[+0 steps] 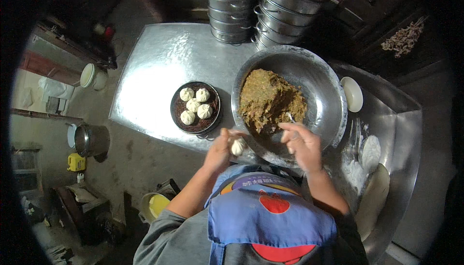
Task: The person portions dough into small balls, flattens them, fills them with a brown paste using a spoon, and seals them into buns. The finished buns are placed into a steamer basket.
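My left hand (218, 149) holds a pleated, filled white dough bun (237, 146) at the table's near edge. My right hand (302, 144) is over the near side of a large metal basin (324, 80), fingers bent. Just beyond those fingers a small shiny utensil, perhaps a spoon (290, 117), shows against the brown minced filling (266, 92). Whether the right hand grips it cannot be made out. Left of the basin, a small round steamer tray (176, 120) carries several pleated buns (193, 104) on a dark woven liner.
Metal steamer tiers (230, 9) (286, 14) stand stacked at the back. To the right, a walled metal worktop (402, 130) bears a white bowl (351, 94), flour (353, 174) and a long dough piece (373, 201). Buckets (92, 140) stand on the floor at left.
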The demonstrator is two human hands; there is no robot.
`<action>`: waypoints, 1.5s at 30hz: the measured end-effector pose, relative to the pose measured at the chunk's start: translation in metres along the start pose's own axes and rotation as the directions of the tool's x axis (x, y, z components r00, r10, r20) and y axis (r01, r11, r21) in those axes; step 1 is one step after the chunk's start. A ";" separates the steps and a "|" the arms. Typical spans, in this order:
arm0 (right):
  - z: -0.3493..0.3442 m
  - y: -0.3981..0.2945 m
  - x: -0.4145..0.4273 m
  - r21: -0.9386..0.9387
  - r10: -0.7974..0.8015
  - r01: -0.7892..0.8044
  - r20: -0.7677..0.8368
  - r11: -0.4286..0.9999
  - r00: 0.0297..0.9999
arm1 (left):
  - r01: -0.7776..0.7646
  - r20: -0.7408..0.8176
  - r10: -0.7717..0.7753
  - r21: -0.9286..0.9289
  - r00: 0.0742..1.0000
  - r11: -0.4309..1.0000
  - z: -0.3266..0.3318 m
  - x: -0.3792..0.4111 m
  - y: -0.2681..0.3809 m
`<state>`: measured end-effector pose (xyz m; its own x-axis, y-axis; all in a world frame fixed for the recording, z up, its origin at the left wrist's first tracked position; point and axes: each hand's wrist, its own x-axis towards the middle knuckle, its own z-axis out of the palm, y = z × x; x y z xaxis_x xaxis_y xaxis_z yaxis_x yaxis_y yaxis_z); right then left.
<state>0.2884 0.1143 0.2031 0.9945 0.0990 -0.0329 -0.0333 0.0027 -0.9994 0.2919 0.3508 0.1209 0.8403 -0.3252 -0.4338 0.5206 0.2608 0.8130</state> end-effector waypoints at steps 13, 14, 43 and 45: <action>-0.043 0.024 -0.023 0.006 0.224 -0.228 -0.224 0.974 0.948 | 0.174 -0.330 0.667 0.941 0.668 0.290 -0.130 0.045 0.070; -0.042 0.023 -0.024 0.023 0.229 -0.230 -0.224 0.973 0.947 | 0.260 -0.354 0.580 0.935 0.734 0.241 -0.131 0.050 0.069; -0.050 0.044 0.062 -0.890 -0.139 0.104 0.046 0.444 0.989 | -0.132 -0.273 0.294 0.487 0.916 0.864 -0.031 -0.004 -0.054; -0.054 0.043 0.068 -0.940 -0.195 0.135 0.076 0.314 0.978 | -0.092 -0.296 0.256 0.472 0.920 0.877 -0.041 -0.003 -0.058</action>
<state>0.3595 0.0675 0.1578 0.9716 0.1719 0.1627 0.2172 -0.9208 -0.3241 0.2651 0.3739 0.0595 0.9512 0.0364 -0.3064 0.3080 -0.1700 0.9361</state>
